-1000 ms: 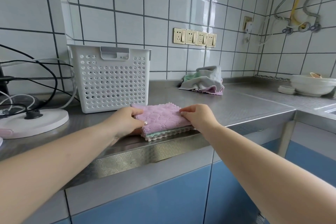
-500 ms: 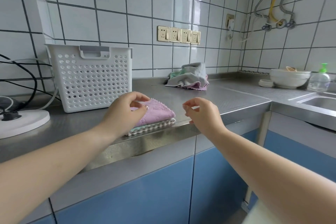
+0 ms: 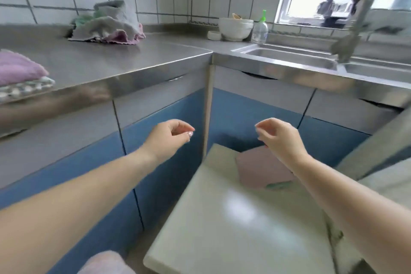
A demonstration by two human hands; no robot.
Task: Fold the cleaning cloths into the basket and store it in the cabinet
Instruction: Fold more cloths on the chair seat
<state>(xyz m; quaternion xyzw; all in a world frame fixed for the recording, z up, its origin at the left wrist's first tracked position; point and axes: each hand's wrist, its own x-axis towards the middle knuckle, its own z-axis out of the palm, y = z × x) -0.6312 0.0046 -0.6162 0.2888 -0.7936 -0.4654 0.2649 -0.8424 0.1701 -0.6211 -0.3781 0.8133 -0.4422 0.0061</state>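
A folded stack of cloths, pink on top [image 3: 20, 69], lies at the counter's front edge on the far left. A loose heap of grey, green and pink cloths [image 3: 106, 24] sits at the back of the steel counter [image 3: 124, 60] against the tiles. My left hand [image 3: 169, 138] and my right hand [image 3: 280, 138] hang in front of the blue cabinet doors [image 3: 160, 118], below the counter, fingers loosely curled and holding nothing. The basket is out of view.
A pale stool or small table [image 3: 233, 218] stands below my hands with a pink folded item [image 3: 262, 169] on it. A white bowl [image 3: 235, 29], a soap bottle [image 3: 260, 29] and the sink [image 3: 289, 55] with its tap lie to the right.
My view swung right and down, so the basket left the frame. Both hands let go of the folded stack and dropped below the counter in front of the cabinet doors.
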